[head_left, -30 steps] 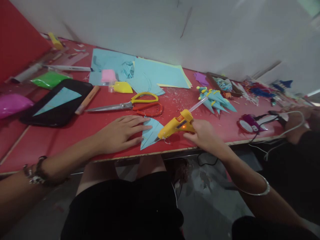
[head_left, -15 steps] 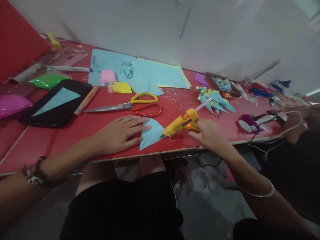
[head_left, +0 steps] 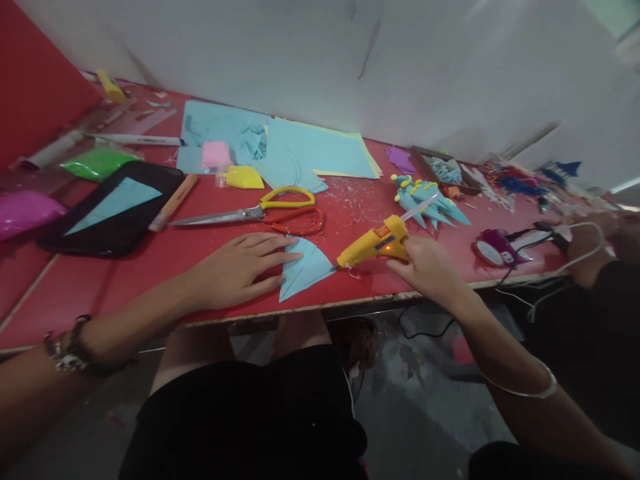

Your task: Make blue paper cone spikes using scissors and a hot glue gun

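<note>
My left hand (head_left: 245, 270) lies flat with its fingers stretched out, the fingertips resting on the left edge of a light blue paper piece (head_left: 307, 267) near the table's front edge. In my right hand (head_left: 427, 270) is a yellow hot glue gun (head_left: 373, 243), its orange light lit and a clear glue stick (head_left: 417, 207) jutting from the back. The gun's nozzle points left and down, at the right edge of the blue paper. Just beyond my left hand lie scissors (head_left: 250, 215) with one yellow and one red handle loop.
Blue paper sheets (head_left: 325, 147) lie at the back. Blue paper cones (head_left: 430, 200) with yellow tips sit behind the glue gun. A black tray (head_left: 107, 237) holds a blue paper triangle. A purple-and-white device (head_left: 495, 247) with cords lies right, beside another person's arm (head_left: 590, 257).
My right hand has moved the glue gun slightly to the right, its nozzle sliding along the paper toward the right corner. My left hand has stayed in place.
</note>
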